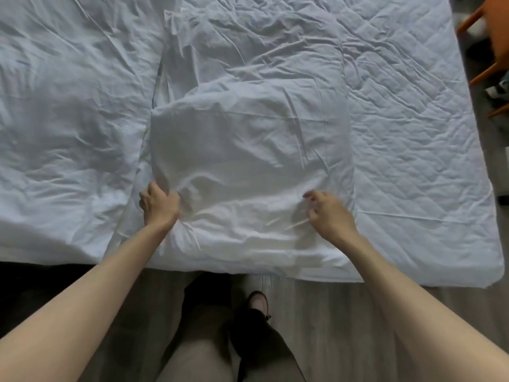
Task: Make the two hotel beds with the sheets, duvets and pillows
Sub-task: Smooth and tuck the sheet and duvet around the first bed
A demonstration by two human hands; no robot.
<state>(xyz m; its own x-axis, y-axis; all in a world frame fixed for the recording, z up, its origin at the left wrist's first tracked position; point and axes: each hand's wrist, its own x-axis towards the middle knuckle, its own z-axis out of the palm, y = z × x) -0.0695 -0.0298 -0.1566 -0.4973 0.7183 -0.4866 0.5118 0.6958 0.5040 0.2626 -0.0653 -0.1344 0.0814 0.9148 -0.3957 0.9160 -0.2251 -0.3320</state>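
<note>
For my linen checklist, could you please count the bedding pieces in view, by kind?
Pillow: 1
Duvet, on the left: 1
Quilted mattress pad, on the right: 1
Crumpled linen behind the pillow: 1
Total: 4

No readable text, label, brand, number or sign appears anywhere.

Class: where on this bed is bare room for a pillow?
Free: quilted mattress pad between the bedding bundle and the bed's right edge. Crowded: middle, where left hand grips the bundle and right hand is over it; crumpled duvet covers the left.
</note>
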